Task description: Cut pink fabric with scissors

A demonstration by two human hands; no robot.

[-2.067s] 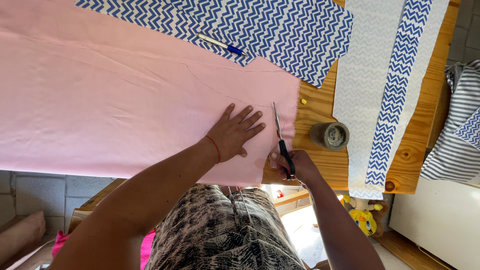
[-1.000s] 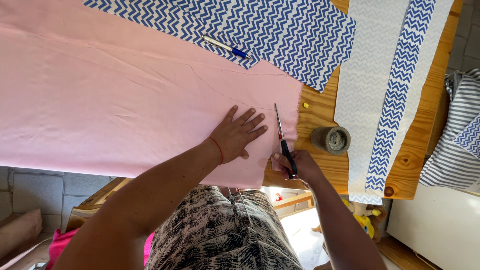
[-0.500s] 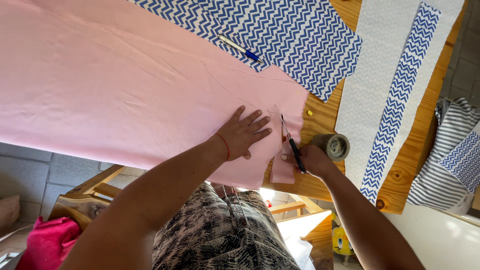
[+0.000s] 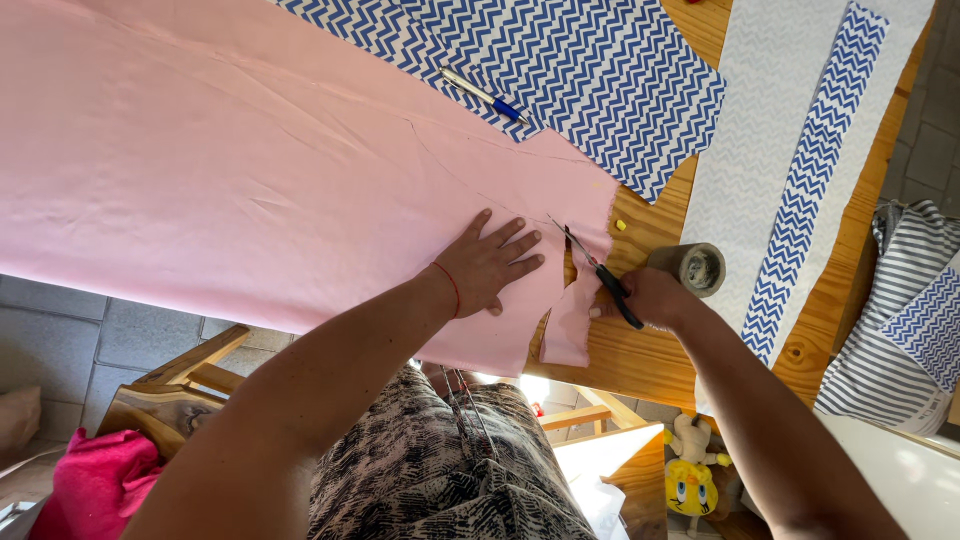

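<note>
Left hand spread flat, pinning pink fabric taut; right hand clamped on scissors, blades parted mid-cut near table edge

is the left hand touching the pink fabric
Touching. The head view shows the left hand pressed flat, fingers spread, on the pink fabric beside the scissors.

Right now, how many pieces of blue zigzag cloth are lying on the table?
2. One wide zigzag piece lies at the top, overlapping the pink cloth. One narrow zigzag strip lies on white cloth at the right. More may be out of view.
</note>
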